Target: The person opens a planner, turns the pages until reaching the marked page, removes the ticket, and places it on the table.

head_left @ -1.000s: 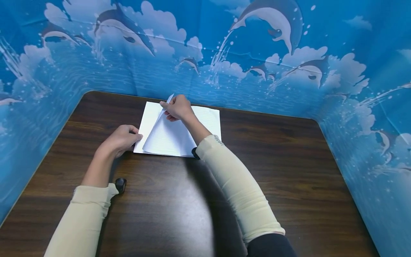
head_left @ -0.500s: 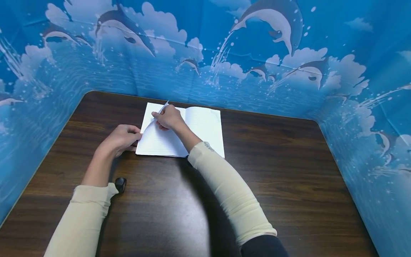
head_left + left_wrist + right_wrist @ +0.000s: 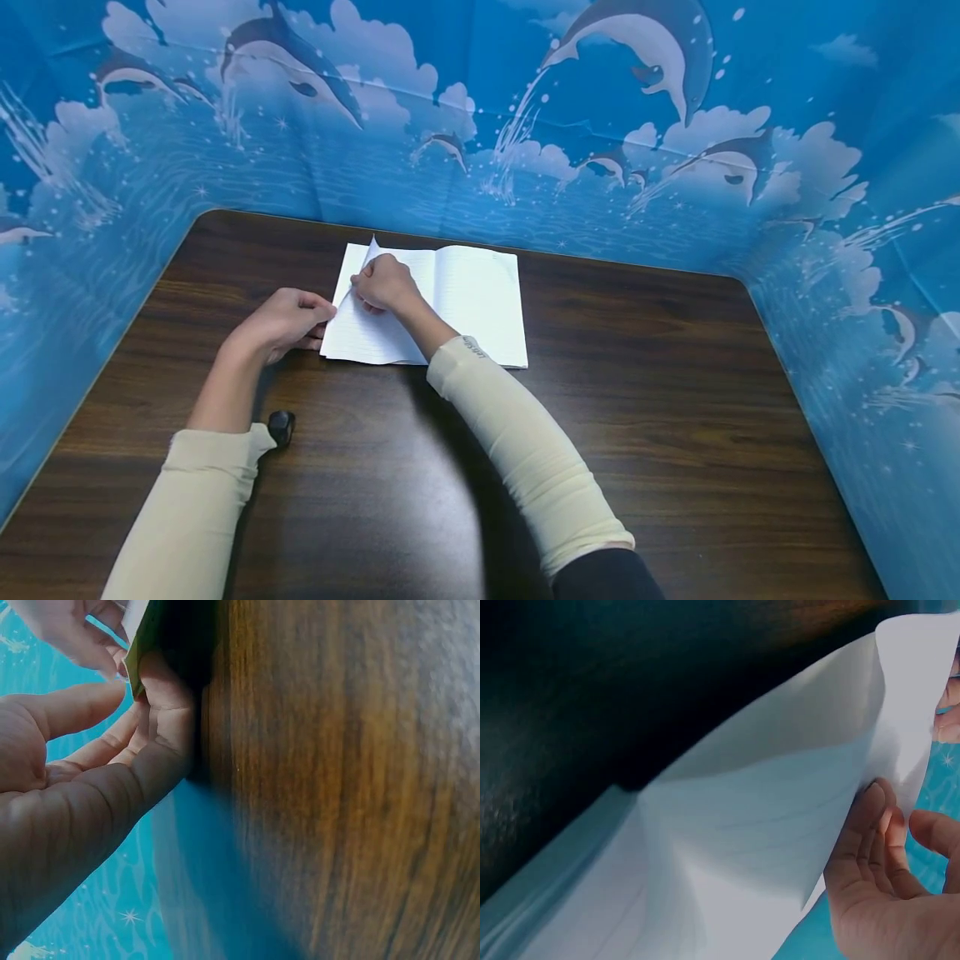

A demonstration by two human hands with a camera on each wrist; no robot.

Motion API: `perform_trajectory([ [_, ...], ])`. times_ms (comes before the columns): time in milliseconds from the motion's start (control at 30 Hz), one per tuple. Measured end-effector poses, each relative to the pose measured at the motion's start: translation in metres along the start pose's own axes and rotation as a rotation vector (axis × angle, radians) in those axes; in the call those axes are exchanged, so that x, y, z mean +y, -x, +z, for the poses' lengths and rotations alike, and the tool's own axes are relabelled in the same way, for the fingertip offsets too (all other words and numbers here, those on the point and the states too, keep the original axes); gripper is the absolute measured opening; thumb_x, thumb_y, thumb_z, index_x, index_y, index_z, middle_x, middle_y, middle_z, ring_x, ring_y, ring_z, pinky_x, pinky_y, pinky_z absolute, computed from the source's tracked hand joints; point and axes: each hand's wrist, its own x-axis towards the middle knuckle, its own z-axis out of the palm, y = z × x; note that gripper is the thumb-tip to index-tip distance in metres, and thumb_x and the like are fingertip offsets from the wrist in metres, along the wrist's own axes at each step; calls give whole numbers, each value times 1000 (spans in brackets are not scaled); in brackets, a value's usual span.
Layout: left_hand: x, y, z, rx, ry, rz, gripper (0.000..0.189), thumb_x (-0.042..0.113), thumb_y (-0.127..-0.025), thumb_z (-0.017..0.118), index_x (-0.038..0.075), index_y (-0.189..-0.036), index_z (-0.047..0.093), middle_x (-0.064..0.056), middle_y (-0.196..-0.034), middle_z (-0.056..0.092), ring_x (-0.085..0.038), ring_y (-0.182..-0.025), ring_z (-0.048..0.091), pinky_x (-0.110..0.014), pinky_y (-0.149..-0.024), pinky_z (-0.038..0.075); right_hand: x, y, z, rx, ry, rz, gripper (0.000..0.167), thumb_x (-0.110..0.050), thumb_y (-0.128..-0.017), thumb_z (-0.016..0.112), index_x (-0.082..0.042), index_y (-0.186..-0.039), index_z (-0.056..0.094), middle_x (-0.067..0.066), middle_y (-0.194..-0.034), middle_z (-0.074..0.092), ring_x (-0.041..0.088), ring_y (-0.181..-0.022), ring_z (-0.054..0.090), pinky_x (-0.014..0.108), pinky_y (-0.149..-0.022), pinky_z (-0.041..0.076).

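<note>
An open notebook (image 3: 482,304) with white, faintly lined pages lies near the far edge of the table. My right hand (image 3: 386,283) pinches a page (image 3: 372,247) over its left half; the page's top corner sticks up past the fingers. In the right wrist view that page (image 3: 772,802) bends in a broad curve beside the right hand (image 3: 889,877). My left hand (image 3: 281,323) holds the notebook's left edge, thumb above. In the left wrist view the fingers of the left hand (image 3: 112,750) lie under the greenish cover (image 3: 135,667), close to the table.
The dark wood-grain table (image 3: 675,433) spreads in front and to the right of the notebook. A blue curtain with dolphins (image 3: 525,150) stands along the back and both sides. A small black device (image 3: 282,429) sits at the left sleeve cuff.
My right hand has moved left and toward me, bringing the page over onto the left side. More of the right half of the notebook now shows. The left hand stays at the left edge.
</note>
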Motion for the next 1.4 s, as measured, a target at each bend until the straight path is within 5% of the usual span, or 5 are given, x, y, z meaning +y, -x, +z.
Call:
perform_trajectory([
  [333,-1,2,0,5,-55,44,38,14,-109,59,-14,-134,53,-12,-110,59,-10,-83,63,-23,-73,58,10,-29,19,-5,110,42,36,-27,-106,62,-18,-72,69,-3,-54,64,9,-53,60,24,-59,46],
  [600,0,3,-2,16,-124,26,41,16,-108,61,-14,-135,52,-13,-108,62,-13,-83,65,-29,-73,55,-2,6,-10,-29,11,-15,19,-20,-108,63,-8,-104,78,7,-76,76,9,-57,60,18,-56,45],
  [900,3,4,-3,-11,-127,24,32,14,-108,61,-11,-126,55,-8,-98,61,-15,-83,64,-29,-73,55,7,7,-33,-55,67,-43,21,-21,-109,61,-7,-109,77,8,-88,80,9,-61,62,19,-57,45],
  [1167,4,2,-2,-36,-139,27,36,15,-109,59,-13,-132,54,-14,-110,59,-17,-89,64,-28,-77,57,25,9,-76,-77,98,-58,26,-24,-111,60,-4,-114,76,11,-105,82,16,-78,71,22,-63,49],
  [1400,4,0,-4,-53,-150,21,39,14,-109,59,-14,-135,52,-14,-111,60,-16,-89,64,-28,-77,57,42,9,-106,-61,56,-7,31,-26,-111,61,0,-117,77,16,-113,80,30,-98,77,34,-80,61],
])
